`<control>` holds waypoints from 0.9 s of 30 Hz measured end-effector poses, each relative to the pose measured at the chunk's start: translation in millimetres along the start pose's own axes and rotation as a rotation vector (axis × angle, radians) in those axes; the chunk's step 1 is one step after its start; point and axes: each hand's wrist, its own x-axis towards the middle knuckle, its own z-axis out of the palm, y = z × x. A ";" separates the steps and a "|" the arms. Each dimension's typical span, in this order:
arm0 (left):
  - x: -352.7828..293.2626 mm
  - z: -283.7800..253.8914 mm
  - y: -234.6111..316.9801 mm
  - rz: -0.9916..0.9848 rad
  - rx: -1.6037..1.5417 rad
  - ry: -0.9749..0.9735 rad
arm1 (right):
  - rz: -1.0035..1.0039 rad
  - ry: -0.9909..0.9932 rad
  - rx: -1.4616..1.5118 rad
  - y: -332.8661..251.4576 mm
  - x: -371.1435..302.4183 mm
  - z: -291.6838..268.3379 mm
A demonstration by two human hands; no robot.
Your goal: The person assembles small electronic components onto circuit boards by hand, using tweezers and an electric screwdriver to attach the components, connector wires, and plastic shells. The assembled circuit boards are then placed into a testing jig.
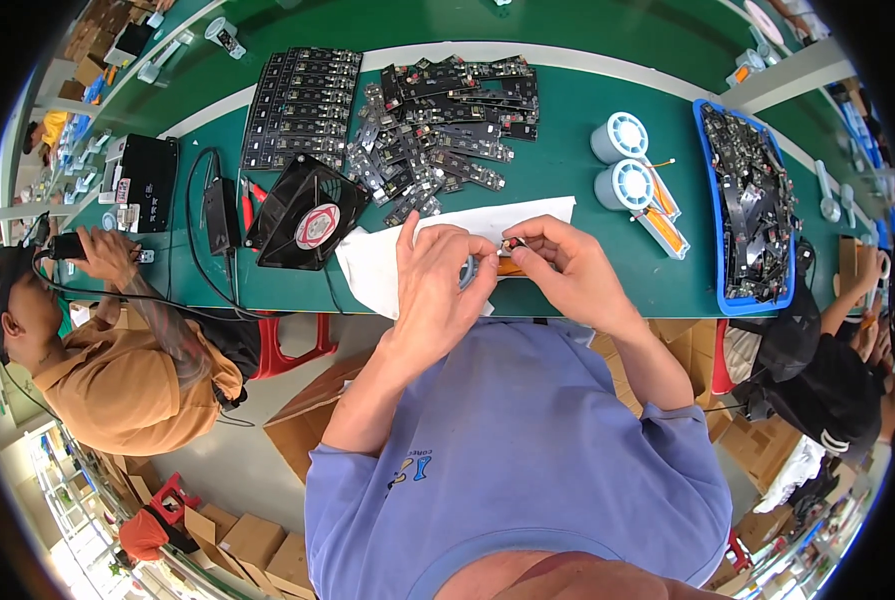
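My left hand (441,272) is closed around a blue-grey handheld fan part, mostly covered by the fingers. An orange battery (509,267) shows between my two hands, below the fingertips. With thumb and forefinger, my right hand (571,268) pinches a small dark part (513,243) with white and red bits; its exact kind is too small to tell. Both hands meet over a white cloth (367,268) at the table's near edge. To their right lie two light blue handheld fans (624,137) with opened handles, where orange batteries (664,232) show.
Circuit boards (437,135) lie heaped at the back, beside a neat row of boards (302,108). Left stand a black cooling fan (307,212), red-handled pliers (248,205) and a power adapter (221,215). A blue tray (710,190) of boards sits right. People work on both sides.
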 end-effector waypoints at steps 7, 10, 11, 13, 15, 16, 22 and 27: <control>-3.5 9.5 -4.3 0.032 0.054 0.063 | -0.162 0.061 -0.360 -9.1 -5.2 7.2; -3.7 12.4 -3.7 0.054 0.082 0.089 | -0.182 0.099 -0.328 -3.4 -5.7 8.5; -3.8 13.0 -3.3 0.062 0.097 0.104 | -0.190 0.103 -0.361 -5.3 -6.2 8.9; -4.4 15.2 -4.9 0.075 0.115 0.122 | -0.198 0.107 -0.395 -6.1 -6.4 9.8; -4.7 16.5 -5.2 0.091 0.133 0.140 | -0.249 0.122 -0.407 -5.4 -6.0 10.9; -5.1 17.0 -4.9 0.096 0.142 0.153 | -0.248 0.122 -0.408 -4.9 -6.2 11.5; -4.3 20.6 -3.3 0.087 0.162 0.179 | -0.360 0.171 -0.455 2.8 -5.6 15.7; -5.0 20.7 -2.0 0.095 0.184 0.176 | -0.444 0.134 -0.500 6.0 -4.1 13.0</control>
